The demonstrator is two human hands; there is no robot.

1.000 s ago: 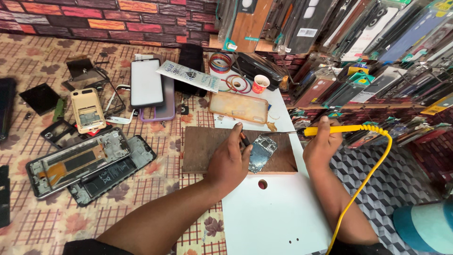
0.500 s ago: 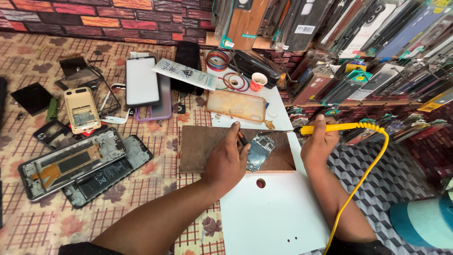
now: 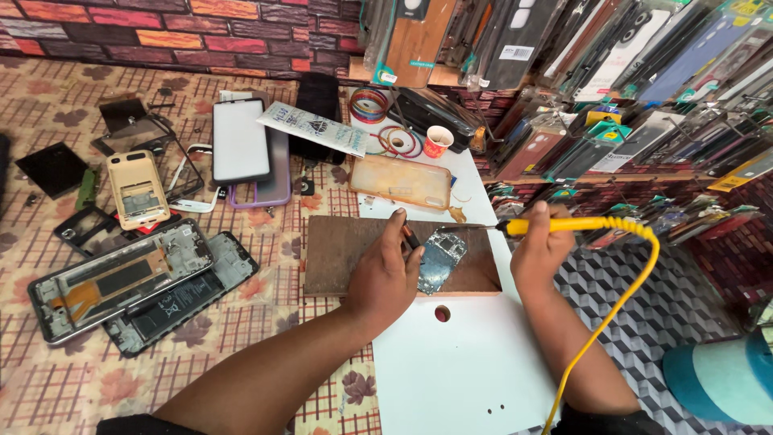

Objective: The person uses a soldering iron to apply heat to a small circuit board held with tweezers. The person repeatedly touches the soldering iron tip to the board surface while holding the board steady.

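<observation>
A small phone circuit board (image 3: 441,259) lies on a brown wooden block (image 3: 338,256). My left hand (image 3: 385,274) rests on the block just left of the board and pinches a thin dark tool (image 3: 410,237) whose tip meets the board's upper edge. My right hand (image 3: 538,251) grips a yellow soldering iron (image 3: 564,225) by its handle. The iron's metal tip points left toward the board's top. A yellow cord (image 3: 620,298) trails down from the handle past my right forearm.
A white panel (image 3: 467,370) with a round hole lies below the block. Opened phone frames (image 3: 121,278), a white phone (image 3: 240,141), a clear case (image 3: 400,181), tape rolls and a small cup (image 3: 437,141) cover the patterned mat. Racks of phone cases (image 3: 612,89) hang at right.
The view has shifted slightly. Both hands stay at the board, the iron's tip still held near its top edge.
</observation>
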